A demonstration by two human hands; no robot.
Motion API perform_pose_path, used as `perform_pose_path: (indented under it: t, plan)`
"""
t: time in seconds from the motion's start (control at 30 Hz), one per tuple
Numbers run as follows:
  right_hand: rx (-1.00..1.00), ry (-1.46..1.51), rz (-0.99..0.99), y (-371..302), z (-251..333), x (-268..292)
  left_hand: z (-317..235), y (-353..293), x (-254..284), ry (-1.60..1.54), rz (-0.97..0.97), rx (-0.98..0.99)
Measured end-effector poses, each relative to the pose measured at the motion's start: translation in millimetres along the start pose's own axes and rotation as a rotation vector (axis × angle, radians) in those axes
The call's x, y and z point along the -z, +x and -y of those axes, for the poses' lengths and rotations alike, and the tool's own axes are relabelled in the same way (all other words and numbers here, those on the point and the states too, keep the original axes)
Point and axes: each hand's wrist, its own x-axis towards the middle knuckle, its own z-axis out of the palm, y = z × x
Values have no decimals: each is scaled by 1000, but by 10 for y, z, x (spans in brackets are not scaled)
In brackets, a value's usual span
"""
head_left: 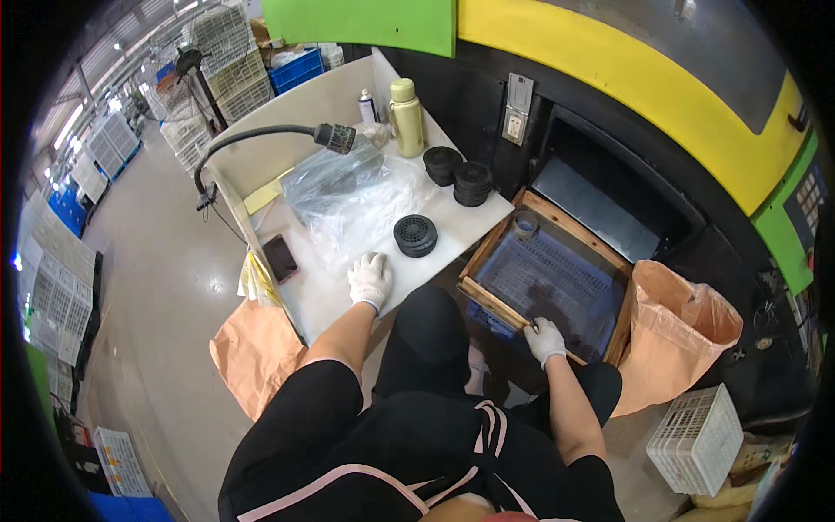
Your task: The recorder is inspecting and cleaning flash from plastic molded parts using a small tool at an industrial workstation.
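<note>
My left hand [370,280], in a white knit glove, lies on the near edge of the white worktable [335,300] with nothing in it. In front of it is a stack of round black slotted plastic parts [415,236]. A dark phone [280,258] lies to its left, and crumpled clear plastic bags [348,196] cover the table's middle. My right hand [545,339], gloved alike, has its fingers closed over the near rim of a wooden-framed tray [494,304]. A blue perforated bottom shows inside the tray, with a small ring-shaped part [524,225] in its far corner.
Two more black stacks [472,184] stand near a yellow-green flask [406,119] and a spray can [367,106]. A flexible-neck lamp [334,137] arches over the table. An orange bag [674,331] stands right of the tray, beneath a machine chute [596,204]. A white crate [696,439] sits lower right.
</note>
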Motion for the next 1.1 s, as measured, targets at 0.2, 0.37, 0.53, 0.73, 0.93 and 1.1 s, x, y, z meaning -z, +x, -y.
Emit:
perform_pose_path:
  t: [0.2,0.37,0.53,0.73,0.93,1.1]
  plan:
    - [-6,50,-67,-171,69,-19,12,-43,11,-18,-13,3]
    - [-29,24,-35,-81,-137,-134,-10,-70,57,-36,25,40]
    - [-45,-30,5,-4,6,-309,26,-81,35,-61,-31,17]
    - [9,-16,21,48,-46,-202,-9,-51,47,-38,-2,25]
    - [17,-3,75,104,-80,-108,-32,-51,82,-27,-9,15]
    - [39,54,75,111,-166,-103,-52,-35,70,-21,-9,16]
